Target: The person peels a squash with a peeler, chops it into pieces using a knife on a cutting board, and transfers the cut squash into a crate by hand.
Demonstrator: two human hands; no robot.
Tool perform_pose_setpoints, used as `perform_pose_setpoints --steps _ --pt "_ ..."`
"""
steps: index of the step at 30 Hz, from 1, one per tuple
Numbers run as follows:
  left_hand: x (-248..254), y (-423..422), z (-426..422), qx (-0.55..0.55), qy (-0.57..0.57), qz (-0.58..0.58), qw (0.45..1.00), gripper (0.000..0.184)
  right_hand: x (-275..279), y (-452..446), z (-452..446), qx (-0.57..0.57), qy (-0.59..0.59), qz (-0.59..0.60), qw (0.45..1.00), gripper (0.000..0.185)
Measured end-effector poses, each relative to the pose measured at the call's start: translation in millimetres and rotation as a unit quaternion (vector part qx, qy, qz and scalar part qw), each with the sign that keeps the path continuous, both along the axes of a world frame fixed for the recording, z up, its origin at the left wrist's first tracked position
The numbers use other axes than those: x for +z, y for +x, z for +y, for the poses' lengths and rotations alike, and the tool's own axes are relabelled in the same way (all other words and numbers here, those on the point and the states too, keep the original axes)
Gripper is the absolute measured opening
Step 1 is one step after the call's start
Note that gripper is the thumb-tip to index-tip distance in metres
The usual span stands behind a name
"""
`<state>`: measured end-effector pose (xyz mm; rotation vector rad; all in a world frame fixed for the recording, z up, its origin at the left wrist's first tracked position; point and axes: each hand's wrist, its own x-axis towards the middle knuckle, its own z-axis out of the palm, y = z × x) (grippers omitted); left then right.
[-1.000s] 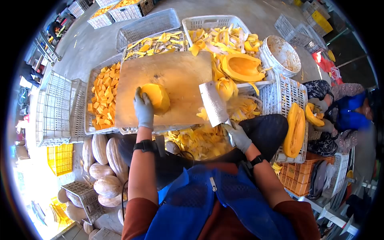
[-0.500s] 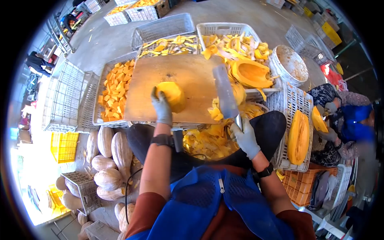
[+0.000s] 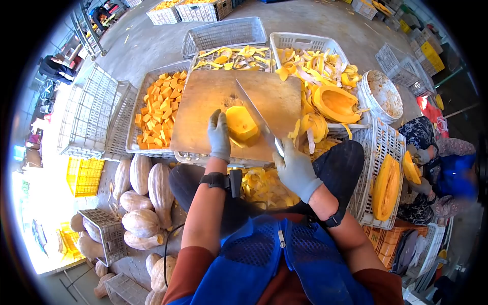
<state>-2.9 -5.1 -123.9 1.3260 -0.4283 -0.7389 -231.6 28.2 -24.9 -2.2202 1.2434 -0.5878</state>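
A peeled pumpkin piece (image 3: 242, 124) with flat cut facets rests on the wooden cutting board (image 3: 198, 96). My gloved left hand (image 3: 219, 136) holds it by its left side, fingers bent against the edge. The wide-bladed knife (image 3: 252, 109) slants over the board just right of the piece, its tip pointing away and left. My gloved right hand (image 3: 297, 170) is wrapped round its handle. Orange pumpkin cubes (image 3: 161, 109) fill a crate left of the board. Peel strips (image 3: 267, 185) lie below, between my knees.
At the right, a hollowed pumpkin half (image 3: 336, 103) lies among peelings beside a white bucket (image 3: 384, 96). Another pumpkin half (image 3: 386, 187) is on a white crate, where a co-worker's gloved hand (image 3: 421, 187) holds a piece. Whole pumpkins (image 3: 141, 223) cover the floor at left.
The knife has swung from the board's right edge leftward to beside the pumpkin piece, with my right hand moving in. The piece now shows faceted sides. The view has shifted slightly.
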Motion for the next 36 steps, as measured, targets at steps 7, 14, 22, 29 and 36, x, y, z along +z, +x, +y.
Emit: perform_pose_setpoints --steps 7,14,22,29,36 --pt "-19 -14 -25 0.005 -0.005 -0.069 0.998 0.036 6 7 -4 0.022 0.087 0.056 0.994 0.025" --pt "-14 -14 -22 0.002 -0.001 -0.055 0.998 0.032 20 9 -28 0.055 0.178 0.075 0.980 0.026" --pt "-14 -10 -17 -0.010 0.036 -0.123 0.992 0.036 -40 37 -40 0.047 0.190 0.096 0.976 0.029" --pt "-13 -8 -23 0.010 0.030 -0.093 0.995 0.042 -95 64 -59 0.055 0.207 0.119 0.969 0.029" --pt "-24 -6 -21 0.003 0.033 -0.124 0.992 0.040 -59 58 -45 0.071 0.229 0.134 0.961 0.028"
